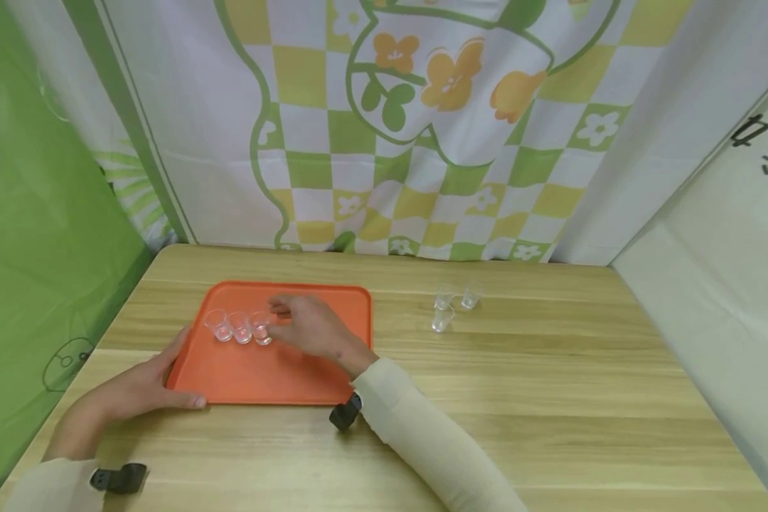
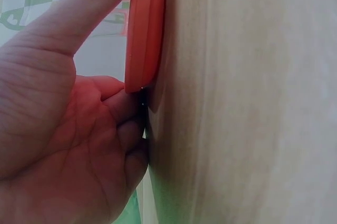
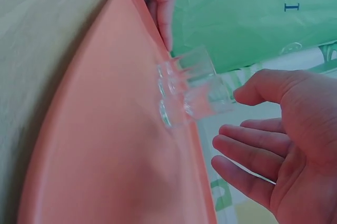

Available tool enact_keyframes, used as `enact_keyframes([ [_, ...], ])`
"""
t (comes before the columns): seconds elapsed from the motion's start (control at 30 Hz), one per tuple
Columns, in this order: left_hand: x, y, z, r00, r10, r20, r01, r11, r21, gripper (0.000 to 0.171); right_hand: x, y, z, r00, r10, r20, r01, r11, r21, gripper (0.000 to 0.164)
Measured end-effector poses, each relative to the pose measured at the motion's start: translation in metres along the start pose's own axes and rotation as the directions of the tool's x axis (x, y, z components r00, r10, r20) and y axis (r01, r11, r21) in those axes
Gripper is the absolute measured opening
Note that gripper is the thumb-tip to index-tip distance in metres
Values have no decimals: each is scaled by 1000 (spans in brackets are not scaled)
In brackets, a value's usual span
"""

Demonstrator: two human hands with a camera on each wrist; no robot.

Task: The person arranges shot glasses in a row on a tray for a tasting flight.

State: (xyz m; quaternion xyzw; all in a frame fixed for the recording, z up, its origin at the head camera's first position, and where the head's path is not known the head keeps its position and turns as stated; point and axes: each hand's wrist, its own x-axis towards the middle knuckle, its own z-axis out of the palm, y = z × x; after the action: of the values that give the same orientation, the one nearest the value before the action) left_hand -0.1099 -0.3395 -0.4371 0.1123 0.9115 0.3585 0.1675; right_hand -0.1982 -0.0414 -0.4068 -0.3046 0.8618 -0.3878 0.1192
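Observation:
An orange tray (image 1: 262,373) lies on the wooden table, and my left hand (image 1: 134,387) holds its near left corner, thumb along the front edge and fingers along the left side. In the left wrist view, fingers of the left hand (image 2: 79,139) bend against the tray's rim (image 2: 143,34). Three small clear glasses (image 1: 241,328) stand upright in a row on the tray. My right hand (image 1: 313,327) is over the tray just right of the row. From the right wrist view, the right hand (image 3: 284,139) has loose fingers, nothing in it, and sits apart from the glasses (image 3: 192,89).
Three more clear glasses (image 1: 444,316) stand close together on the table right of the tray. A patterned curtain (image 1: 422,178) hangs behind the table's back edge. Green sheeting (image 1: 38,213) borders the left side and a pale wall (image 1: 729,249) the right.

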Motion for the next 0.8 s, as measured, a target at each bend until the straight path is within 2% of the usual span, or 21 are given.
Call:
enact_keyframes([
  [0.2, -2, 0, 0, 1000, -3, -5, 3, 1000, 7, 125, -6, 4, -9, 997, -21, -68, 21, 1000, 7, 39],
  [0.4, -1, 0, 0, 1000, 4, -9, -3, 1000, 10, 125, -8, 6, -19, 988, -61, -140, 57, 998, -32, 26],
  [0.8, -1, 2, 0, 1000, 4, -1, -4, 1000, -13, 125, -25, 18, -42, 970, -87, -226, 83, 996, -24, 22],
])
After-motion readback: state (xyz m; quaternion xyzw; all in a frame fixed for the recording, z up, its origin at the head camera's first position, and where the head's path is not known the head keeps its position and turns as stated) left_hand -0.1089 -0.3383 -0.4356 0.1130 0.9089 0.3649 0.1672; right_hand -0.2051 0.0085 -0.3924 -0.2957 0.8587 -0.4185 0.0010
